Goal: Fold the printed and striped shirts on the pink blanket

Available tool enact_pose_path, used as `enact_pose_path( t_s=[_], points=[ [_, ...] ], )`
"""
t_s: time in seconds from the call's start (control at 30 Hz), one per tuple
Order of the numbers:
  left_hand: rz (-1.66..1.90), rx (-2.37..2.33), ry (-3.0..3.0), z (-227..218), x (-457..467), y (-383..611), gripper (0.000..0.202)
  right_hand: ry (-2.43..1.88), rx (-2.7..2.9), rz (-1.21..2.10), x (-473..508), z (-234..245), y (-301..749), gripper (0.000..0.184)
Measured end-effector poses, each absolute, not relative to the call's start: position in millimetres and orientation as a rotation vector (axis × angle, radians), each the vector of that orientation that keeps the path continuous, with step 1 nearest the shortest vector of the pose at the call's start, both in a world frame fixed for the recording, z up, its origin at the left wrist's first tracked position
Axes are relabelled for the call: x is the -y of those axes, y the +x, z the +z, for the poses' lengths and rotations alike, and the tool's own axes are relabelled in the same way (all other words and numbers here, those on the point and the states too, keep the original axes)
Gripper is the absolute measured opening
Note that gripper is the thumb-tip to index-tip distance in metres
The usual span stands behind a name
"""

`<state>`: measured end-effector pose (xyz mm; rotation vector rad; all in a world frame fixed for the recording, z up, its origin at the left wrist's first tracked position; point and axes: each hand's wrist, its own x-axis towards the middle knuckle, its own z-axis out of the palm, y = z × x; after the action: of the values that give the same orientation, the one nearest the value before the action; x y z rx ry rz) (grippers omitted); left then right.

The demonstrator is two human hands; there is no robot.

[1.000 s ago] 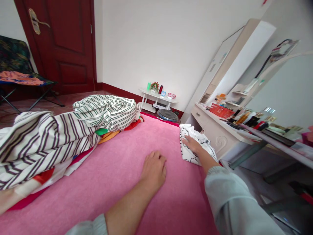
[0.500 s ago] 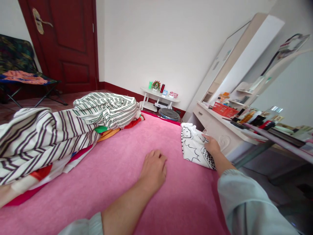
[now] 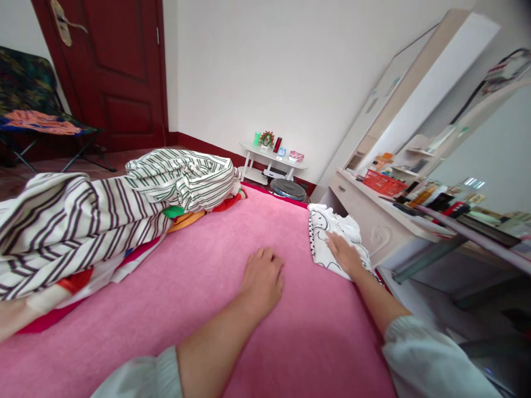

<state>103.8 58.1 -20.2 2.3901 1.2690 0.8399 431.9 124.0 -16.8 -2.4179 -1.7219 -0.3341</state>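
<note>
My left hand [image 3: 263,282] rests palm down on the pink bedspread [image 3: 199,293], its fingers slightly bent and holding nothing. On the right side of the bed lies a folded white piece of clothing [image 3: 317,243] with black line drawings and a dotted border. My right hand [image 3: 343,253] lies flat on top of it, fingers stretched out. A heap of striped clothes [image 3: 112,221], white with dark stripes, covers the left side of the bed, with red, green and orange fabric showing beneath.
A dressing table [image 3: 365,215] with a red basket [image 3: 384,183] and several bottles stands close beside the bed's right edge. Beyond the bed are a small white table [image 3: 257,148] and a dark red door [image 3: 124,72]. A folding chair [image 3: 37,124] holds orange cloth.
My right hand has moved left from the white clothing's right side onto its middle and flattened out. The far right part of the clothing now lies folded over. My left hand stays put.
</note>
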Motion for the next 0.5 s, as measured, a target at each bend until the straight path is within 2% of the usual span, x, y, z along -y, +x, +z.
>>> enact_pose_path(
  t_s=[0.1, 0.3, 0.5],
  points=[
    [0.848, -1.27, 2.391, -21, -58, 103, 0.023, -2.555, 1.721, -0.056, -121, -17, 415, 0.06],
    [0.848, -1.243, 2.374, -23, -60, 102, 0.023, -2.521, 1.677, -0.257, -104, -19, 378, 0.068],
    [0.84, -1.246, 2.362, -24, -61, 101, 0.024, -2.605, 1.655, -0.095, -89, -27, 354, 0.063]
  ],
)
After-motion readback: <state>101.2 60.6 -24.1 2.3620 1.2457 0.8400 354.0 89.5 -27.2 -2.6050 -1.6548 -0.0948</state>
